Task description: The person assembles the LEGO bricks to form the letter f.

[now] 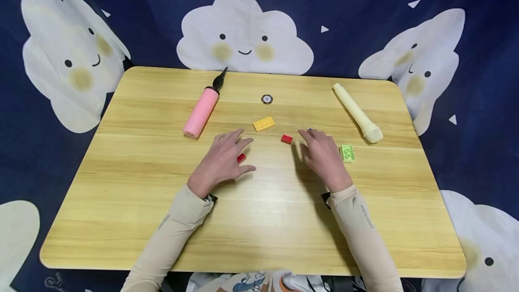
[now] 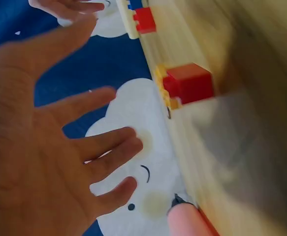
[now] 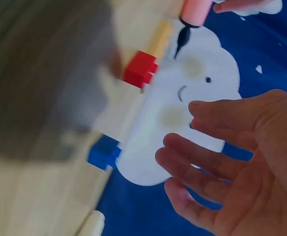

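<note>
— Near the fingertips, what do we find held?

— Nothing that we see. The bare left hand (image 1: 219, 161) has its thumb and fingers spread apart; the bare right hand (image 1: 322, 157) has its fingers loosely bent, thumb held away from them.

— And closest to them?

— In the head view, a small red studded plastic brick (image 2: 192, 82) shows between the left thumb and fingers. Beyond the right fingertips sits a small blue studded plastic brick (image 3: 103, 152); we make out no contact with either.

— How do we expect those to handle?

— Light, stiff and sturdy, we judge, perhaps slick on the smooth walls. We would pinch opposite sides, below the studs.

— Farther out?

— Between the hands, nearer the right, lies a second red studded brick (image 1: 286, 139); past it, a longer yellow studded brick (image 1: 264, 124). We have a lime-green plastic brick (image 1: 347, 153) just beside the right hand. Outermost come a pink cylindrical pump with a black nozzle (image 1: 201, 112), a round black-and-white disc (image 1: 266, 99) and a cream club-shaped object (image 1: 354, 111), material unclear to us, all on a pale wood-grain tabletop (image 1: 259, 229).
</note>
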Demonstrator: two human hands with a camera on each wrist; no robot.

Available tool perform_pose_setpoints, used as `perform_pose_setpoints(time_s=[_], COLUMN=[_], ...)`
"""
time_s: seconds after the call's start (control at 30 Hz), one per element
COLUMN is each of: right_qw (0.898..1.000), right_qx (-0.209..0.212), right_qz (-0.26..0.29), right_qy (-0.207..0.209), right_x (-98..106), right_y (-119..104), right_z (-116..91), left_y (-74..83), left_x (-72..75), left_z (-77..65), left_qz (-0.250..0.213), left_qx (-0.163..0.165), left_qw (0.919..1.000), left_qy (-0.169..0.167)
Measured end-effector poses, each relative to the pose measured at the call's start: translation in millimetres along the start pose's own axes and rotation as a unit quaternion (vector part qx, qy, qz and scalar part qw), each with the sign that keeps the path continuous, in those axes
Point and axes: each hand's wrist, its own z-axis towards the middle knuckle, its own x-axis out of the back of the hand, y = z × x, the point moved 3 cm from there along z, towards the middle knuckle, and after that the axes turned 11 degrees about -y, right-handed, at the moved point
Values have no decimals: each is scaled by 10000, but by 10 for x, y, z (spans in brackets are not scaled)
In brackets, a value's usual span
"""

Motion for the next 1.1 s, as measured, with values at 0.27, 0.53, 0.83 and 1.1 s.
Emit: perform_pose_setpoints(time_s=[0.27, 0.53, 0.83, 1.1], right_qw=[9978, 9925, 9923, 9942], right_qx=[158, 17, 9, -26], right_qz=[116, 342, 326, 367], right_qy=[-632, -1171, -1192, -1009], right_x=[-207, -306, -363, -344], right_y=[10, -13, -16, -21], right_z=[176, 262, 266, 262], left_y=[-100, -149, -157, -155], left_x=[-111, -162, -216, -204], left_z=[-40, -46, -20, -1], left_qz=[-308, -461, -432, -368], left_qx=[60, 232, 175, 156], left_qw=[9983, 9934, 9943, 9977], left_qy=[-493, -1026, -963, -539])
